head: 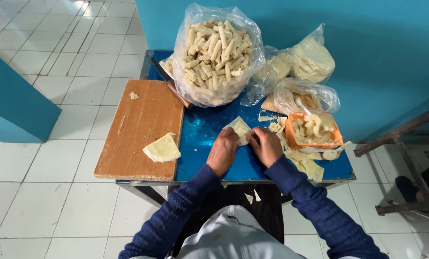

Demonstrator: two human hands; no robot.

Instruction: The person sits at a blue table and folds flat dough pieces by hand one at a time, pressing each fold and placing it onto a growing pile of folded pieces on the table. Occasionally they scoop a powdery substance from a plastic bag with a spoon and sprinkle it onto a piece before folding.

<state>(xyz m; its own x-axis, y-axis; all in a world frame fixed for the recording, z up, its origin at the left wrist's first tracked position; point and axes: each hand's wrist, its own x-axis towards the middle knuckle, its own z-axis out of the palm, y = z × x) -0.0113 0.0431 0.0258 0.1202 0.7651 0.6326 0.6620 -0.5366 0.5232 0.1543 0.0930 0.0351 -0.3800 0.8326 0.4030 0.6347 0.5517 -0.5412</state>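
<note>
My left hand (223,151) and my right hand (265,145) rest side by side on the blue table (200,144), both pinching one pale dough wrapper (239,127) whose far corner pokes out beyond my fingers. To the right stands an orange tub (315,143) with pale filling pieces. Loose wrapper scraps (306,165) lie beside my right hand. A stack of cut wrappers (162,147) sits on the wooden board (137,129) to my left. A large clear bag of finished rolls (215,52) stands at the back.
More clear bags (310,57) with pale sheets sit at the back right against the teal wall. A white spoon (333,153) lies by the tub. A knife (164,72) lies behind the board. White floor tiles surround the table; a metal frame (401,158) stands to the right.
</note>
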